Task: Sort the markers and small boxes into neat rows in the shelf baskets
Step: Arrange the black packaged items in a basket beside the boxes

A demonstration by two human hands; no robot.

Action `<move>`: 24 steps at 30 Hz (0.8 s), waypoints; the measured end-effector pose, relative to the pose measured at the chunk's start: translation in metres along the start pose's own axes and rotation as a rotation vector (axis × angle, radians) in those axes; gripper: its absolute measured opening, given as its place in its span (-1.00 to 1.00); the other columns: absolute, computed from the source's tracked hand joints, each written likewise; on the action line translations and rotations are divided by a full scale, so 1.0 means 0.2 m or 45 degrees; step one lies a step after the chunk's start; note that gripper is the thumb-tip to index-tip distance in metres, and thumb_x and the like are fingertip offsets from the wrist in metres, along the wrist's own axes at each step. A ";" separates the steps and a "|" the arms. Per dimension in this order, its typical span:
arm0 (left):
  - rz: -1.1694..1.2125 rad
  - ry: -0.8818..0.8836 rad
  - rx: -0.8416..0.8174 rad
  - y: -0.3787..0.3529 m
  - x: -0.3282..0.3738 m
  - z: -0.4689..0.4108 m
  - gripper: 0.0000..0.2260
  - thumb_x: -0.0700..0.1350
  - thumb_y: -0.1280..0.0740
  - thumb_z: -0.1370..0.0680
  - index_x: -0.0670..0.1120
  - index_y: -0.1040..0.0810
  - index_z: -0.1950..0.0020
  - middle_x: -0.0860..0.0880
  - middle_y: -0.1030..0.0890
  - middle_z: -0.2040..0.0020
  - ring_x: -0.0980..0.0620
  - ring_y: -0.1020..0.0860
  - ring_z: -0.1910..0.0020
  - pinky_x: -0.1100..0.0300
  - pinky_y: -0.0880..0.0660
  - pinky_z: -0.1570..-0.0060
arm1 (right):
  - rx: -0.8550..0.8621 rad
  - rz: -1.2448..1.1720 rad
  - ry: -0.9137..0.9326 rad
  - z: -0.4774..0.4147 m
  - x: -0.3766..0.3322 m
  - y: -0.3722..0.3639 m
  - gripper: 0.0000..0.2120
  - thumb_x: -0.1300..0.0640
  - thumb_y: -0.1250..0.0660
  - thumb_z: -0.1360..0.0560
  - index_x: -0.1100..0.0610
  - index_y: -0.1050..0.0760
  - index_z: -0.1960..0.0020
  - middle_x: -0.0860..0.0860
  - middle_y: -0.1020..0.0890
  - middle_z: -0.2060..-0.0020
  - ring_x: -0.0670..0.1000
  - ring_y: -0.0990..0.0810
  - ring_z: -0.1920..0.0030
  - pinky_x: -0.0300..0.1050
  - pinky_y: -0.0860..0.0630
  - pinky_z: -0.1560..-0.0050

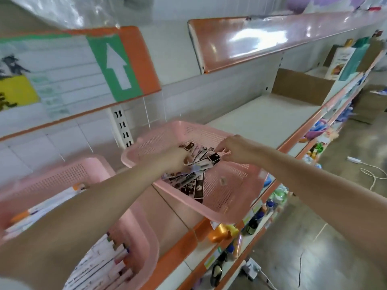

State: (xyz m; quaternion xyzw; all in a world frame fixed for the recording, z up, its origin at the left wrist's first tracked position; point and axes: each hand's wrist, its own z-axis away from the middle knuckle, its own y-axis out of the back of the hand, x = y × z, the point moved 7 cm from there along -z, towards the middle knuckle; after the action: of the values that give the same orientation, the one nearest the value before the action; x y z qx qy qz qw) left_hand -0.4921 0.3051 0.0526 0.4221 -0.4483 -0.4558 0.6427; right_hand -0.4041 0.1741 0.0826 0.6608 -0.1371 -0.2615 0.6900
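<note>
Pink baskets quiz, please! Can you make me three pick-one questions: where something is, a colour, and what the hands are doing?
1. Where do the markers lie?
A) in the nearer pink basket
B) on the floor
C) in a cardboard box

2. What colour is the arrow on the green sign?
A) red
B) white
C) black

3. What are the left hand and right hand doing?
A) hanging empty
B) pressing the sign
C) holding small packs at the farther basket

Answers:
1 A, their capped tips line up inside it.
2 B, it stands white on green.
3 C, the left grips a fan of packs and the right pinches one.
</note>
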 end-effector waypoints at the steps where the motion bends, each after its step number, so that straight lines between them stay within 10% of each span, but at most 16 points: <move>1: -0.039 0.013 -0.020 -0.02 -0.01 -0.03 -0.65 0.04 -0.40 -0.48 -0.09 -0.56 -0.21 -0.04 -0.61 -0.14 -0.04 -0.56 -0.07 0.08 -0.49 -0.13 | -0.018 -0.003 0.028 -0.05 0.00 -0.01 -0.64 0.14 -0.34 -0.50 0.09 -0.50 -0.30 0.00 -0.55 -0.25 0.01 -0.50 -0.24 -0.19 -0.34 -0.25; 12: -0.053 0.303 0.056 -0.01 -0.08 -0.03 -0.82 -0.14 -0.41 -0.45 -0.07 -0.58 -0.05 -0.01 -0.60 0.04 -0.01 -0.53 0.12 0.20 -0.39 0.28 | -0.257 0.245 0.469 -0.35 -0.16 -0.17 -0.68 0.14 -0.36 -0.48 0.13 -0.55 -0.23 0.07 -0.62 -0.14 0.08 -0.56 -0.13 -0.15 -0.42 -0.08; 24: 0.081 0.583 0.317 0.16 -0.14 0.24 -0.85 -0.07 -0.38 -0.50 -0.01 -0.63 -0.05 0.05 -0.62 0.02 0.07 -0.53 0.00 0.25 -0.40 0.12 | -0.262 0.171 0.618 -0.40 -0.14 -0.12 -0.72 0.19 -0.31 -0.51 0.04 -0.58 -0.19 -0.02 -0.65 -0.07 -0.03 -0.57 -0.02 -0.33 -0.35 0.17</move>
State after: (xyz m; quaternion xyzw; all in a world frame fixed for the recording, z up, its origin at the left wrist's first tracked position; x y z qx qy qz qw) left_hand -0.5374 0.3326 0.0902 0.5757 -0.3567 -0.2694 0.6846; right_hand -0.3883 0.2564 0.0552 0.6200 0.0162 -0.0615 0.7820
